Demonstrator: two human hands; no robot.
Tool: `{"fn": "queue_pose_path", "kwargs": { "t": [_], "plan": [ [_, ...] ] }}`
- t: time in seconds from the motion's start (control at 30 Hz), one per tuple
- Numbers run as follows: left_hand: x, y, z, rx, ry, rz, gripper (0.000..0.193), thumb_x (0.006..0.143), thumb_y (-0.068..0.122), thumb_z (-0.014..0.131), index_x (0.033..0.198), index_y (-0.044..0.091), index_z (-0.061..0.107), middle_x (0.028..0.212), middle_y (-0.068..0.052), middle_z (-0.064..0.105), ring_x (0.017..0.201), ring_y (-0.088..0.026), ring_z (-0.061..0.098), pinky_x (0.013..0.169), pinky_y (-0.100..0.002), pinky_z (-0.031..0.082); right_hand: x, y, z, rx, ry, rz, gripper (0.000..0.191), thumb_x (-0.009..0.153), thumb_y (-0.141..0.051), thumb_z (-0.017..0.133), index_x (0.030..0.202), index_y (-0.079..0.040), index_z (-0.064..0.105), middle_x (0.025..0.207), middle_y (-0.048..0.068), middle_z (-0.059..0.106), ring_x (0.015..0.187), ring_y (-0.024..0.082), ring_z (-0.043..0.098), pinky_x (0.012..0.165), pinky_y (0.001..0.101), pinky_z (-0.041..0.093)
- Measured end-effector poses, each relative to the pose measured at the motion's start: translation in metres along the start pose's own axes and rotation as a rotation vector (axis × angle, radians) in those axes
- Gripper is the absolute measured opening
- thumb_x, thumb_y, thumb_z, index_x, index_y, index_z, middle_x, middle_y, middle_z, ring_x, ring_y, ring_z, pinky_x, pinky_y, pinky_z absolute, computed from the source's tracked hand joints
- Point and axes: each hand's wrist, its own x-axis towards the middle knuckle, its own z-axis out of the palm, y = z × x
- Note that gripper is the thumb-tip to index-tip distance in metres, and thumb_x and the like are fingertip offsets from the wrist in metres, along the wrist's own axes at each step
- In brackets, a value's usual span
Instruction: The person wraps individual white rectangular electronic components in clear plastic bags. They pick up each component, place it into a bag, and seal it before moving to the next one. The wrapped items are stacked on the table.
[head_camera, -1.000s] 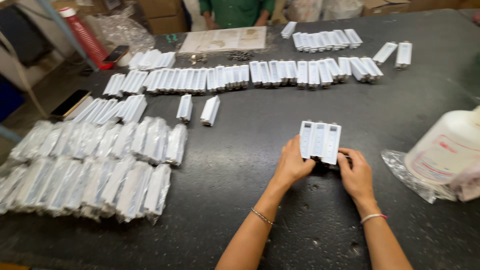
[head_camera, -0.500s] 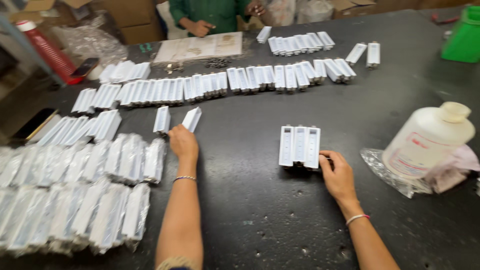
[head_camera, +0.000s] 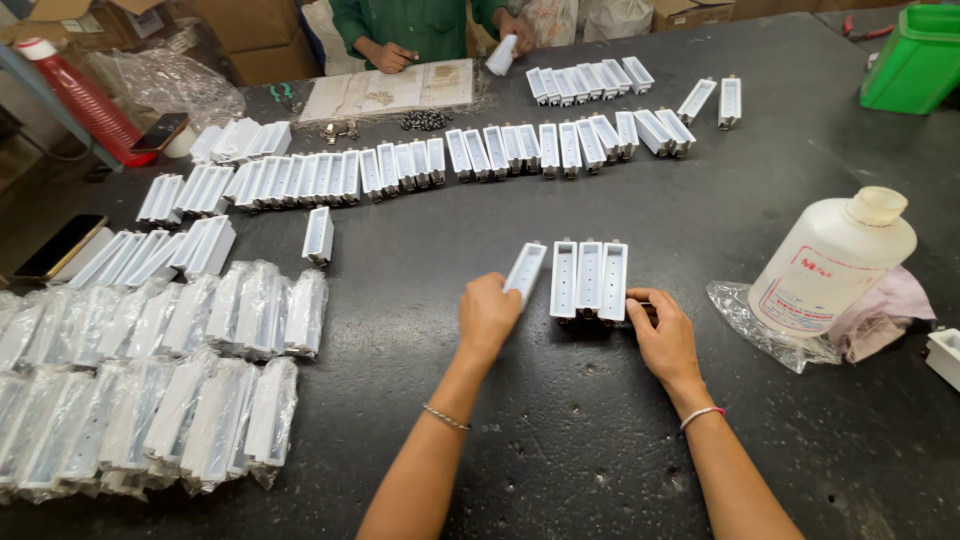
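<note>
My left hand (head_camera: 487, 316) grips the near end of one white plastic channel piece (head_camera: 526, 270), which lies tilted on the black table just left of a group. That group of three white channel pieces (head_camera: 588, 279) lies side by side, open sides up. My right hand (head_camera: 662, 335) rests at the near right corner of the group, fingertips touching its end. One more white piece (head_camera: 318, 236) lies alone further left.
A long row of white pieces (head_camera: 420, 164) crosses the table's far half. Plastic-wrapped pieces (head_camera: 150, 370) are stacked at left. A white bottle (head_camera: 830, 266) stands on a cloth at right. A green bin (head_camera: 915, 55) sits far right. Another person in green (head_camera: 415, 30) works across the table.
My left hand took one of the two loose pieces at left and carried it right, setting it beside the group of three. My right hand stayed at the group's corner.
</note>
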Motion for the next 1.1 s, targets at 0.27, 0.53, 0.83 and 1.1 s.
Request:
{"fn": "queue_pose_path", "kwargs": {
  "t": [0.27, 0.53, 0.83, 1.1],
  "plan": [
    [0.01, 0.011, -0.018, -0.046, 0.009, 0.052, 0.043, 0.088, 0.043, 0.066, 0.104, 0.004, 0.07, 0.107, -0.026, 0.071, 0.103, -0.046, 0.065, 0.088, -0.052, 0.052, 0.003, 0.006, 0.003, -0.089, 0.024, -0.053, 0.026, 0.1, -0.022, 0.065, 0.116, -0.002, 0.072, 0.11, 0.015, 0.071, 0.093, 0.024, 0.07, 0.083, 0.0355, 0.054],
    [0.112, -0.1, -0.144, 0.791, 0.866, -0.101, 0.023, 0.101, 0.024, 0.055, 0.117, 0.009, 0.061, 0.132, -0.028, 0.055, 0.117, -0.044, 0.054, 0.099, -0.053, 0.042, 0.006, 0.005, 0.009, -0.049, 0.01, 0.003, 0.027, 0.1, -0.022, 0.064, 0.116, -0.001, 0.071, 0.108, 0.014, 0.073, 0.091, 0.023, 0.071, 0.08, 0.035, 0.054],
    [0.086, -0.107, -0.129, 0.431, 0.457, 0.108, 0.016, 0.093, 0.014, 0.074, 0.095, 0.0, 0.067, 0.095, -0.022, 0.069, 0.084, -0.043, 0.069, 0.075, -0.052, 0.054, 0.011, 0.008, 0.004, 0.008, 0.019, 0.032, 0.024, 0.096, -0.019, 0.064, 0.111, -0.002, 0.07, 0.105, 0.012, 0.073, 0.09, 0.023, 0.073, 0.081, 0.0338, 0.056],
    [-0.011, -0.027, -0.034, 0.171, 0.127, 0.209, 0.022, 0.089, 0.018, 0.076, 0.1, 0.0, 0.07, 0.101, -0.02, 0.071, 0.085, -0.035, 0.072, 0.076, -0.044, 0.058, 0.005, 0.002, -0.003, 0.013, 0.016, 0.0, 0.022, 0.095, -0.016, 0.064, 0.11, -0.002, 0.07, 0.107, 0.012, 0.072, 0.092, 0.022, 0.073, 0.083, 0.0336, 0.056]
  ]
}}
